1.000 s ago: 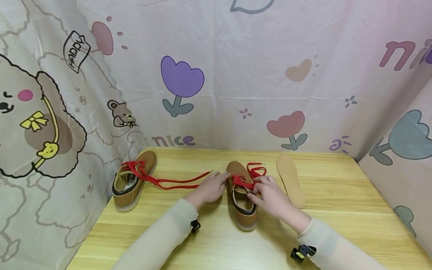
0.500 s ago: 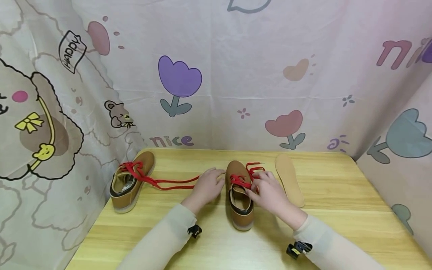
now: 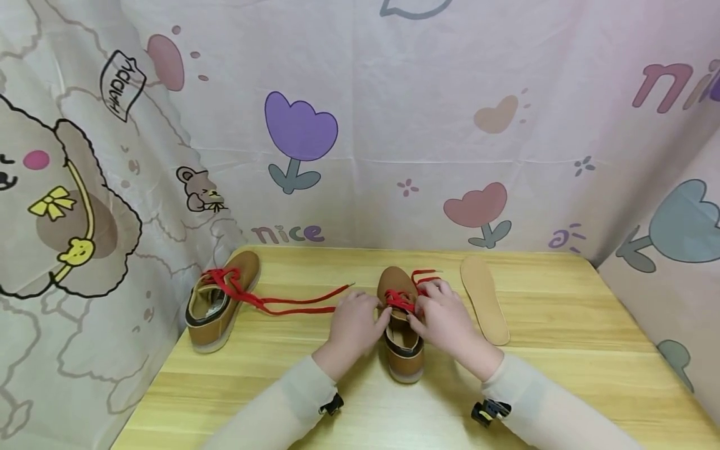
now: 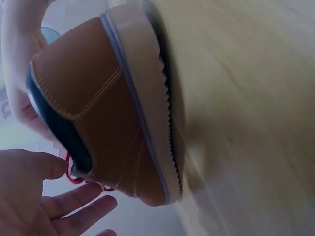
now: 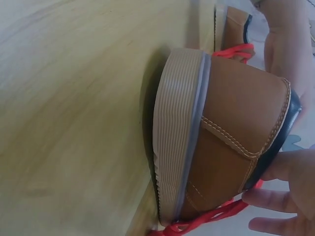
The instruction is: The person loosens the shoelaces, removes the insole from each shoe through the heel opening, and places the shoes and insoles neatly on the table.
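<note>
In the head view, a brown shoe (image 3: 405,362) with red laces (image 3: 400,300) stands upright on the wooden table, its toe pointing away from me. My left hand (image 3: 354,325) is at its left side; the thumb reaches the laced opening beside a red loop, and the other fingers (image 4: 83,211) are spread and extended. On the right side, my right hand (image 3: 447,322) pinches the edge of the dark collar (image 5: 280,142), thumb at the opening and index finger outside. Loose lace ends lie beyond that hand, partly hidden by it.
A second brown shoe (image 3: 214,325) stands at the table's left edge, its long red laces (image 3: 304,306) stretching right toward my left hand. A tan insole (image 3: 486,303) lies right of my right hand. Patterned curtains (image 3: 365,125) hang behind and along both sides.
My left hand has come in from the shoe's left side to the laced opening, thumb now at its edge. My right hand has stayed at the right side of the opening.
</note>
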`<state>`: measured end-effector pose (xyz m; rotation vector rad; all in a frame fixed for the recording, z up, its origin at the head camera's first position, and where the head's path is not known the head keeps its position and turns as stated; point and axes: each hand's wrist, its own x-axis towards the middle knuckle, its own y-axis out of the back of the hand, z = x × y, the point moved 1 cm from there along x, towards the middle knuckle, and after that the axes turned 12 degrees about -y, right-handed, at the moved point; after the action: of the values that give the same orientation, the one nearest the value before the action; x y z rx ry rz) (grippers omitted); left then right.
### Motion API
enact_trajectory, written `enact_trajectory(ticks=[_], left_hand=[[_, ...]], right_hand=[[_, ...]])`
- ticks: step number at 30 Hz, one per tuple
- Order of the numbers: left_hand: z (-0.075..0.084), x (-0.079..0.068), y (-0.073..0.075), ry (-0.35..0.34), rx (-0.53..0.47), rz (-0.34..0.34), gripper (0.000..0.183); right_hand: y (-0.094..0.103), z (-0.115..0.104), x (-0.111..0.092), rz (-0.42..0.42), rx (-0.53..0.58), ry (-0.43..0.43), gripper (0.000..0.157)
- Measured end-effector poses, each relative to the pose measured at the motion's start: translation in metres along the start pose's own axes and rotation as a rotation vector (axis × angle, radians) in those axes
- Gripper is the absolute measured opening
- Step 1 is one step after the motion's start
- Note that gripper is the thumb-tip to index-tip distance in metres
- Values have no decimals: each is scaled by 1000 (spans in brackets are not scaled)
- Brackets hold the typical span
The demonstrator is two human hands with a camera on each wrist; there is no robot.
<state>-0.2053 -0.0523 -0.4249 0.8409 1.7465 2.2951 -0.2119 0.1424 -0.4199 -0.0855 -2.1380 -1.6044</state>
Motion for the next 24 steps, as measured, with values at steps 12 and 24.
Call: enact_trajectory(ticks=[12, 24], left_hand=[[-2, -4, -3, -5, 46, 92, 21], [-12, -10, -1, 79, -29, 45, 27]], right_hand=[[2, 6, -1, 46, 1, -22, 32], [6, 19, -3, -38, 20, -134, 23]])
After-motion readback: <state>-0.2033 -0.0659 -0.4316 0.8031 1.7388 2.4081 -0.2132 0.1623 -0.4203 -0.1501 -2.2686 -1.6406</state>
